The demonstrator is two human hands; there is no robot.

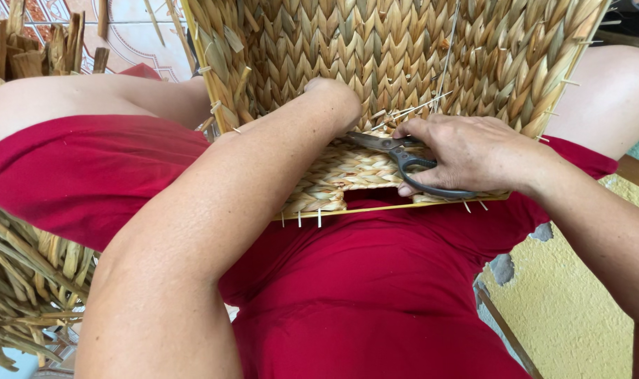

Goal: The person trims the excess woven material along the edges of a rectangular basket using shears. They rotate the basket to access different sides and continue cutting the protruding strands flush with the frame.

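Head view, looking down at the lap. We see a woven straw basket (403,63) lying tipped across the knees over a red garment (361,281), its rim toward the body, with short stub ends of fibre standing out along the weave. The right hand (474,151) is closed through the loops of dark metal scissors (403,158), blades pointing left and lying low against the weave near the rim. The left hand (333,98) presses on the basket wall just beside the blade tips; its fingers are hidden behind the wrist, so we cannot tell whether it pinches a strand or merely steadies. We judge the step in hand to be trimming of loose ends; the next cut calls for a blade flush to the weave. Both forearms converge from the sides. Loose straw (24,281) lies on the floor at the left.
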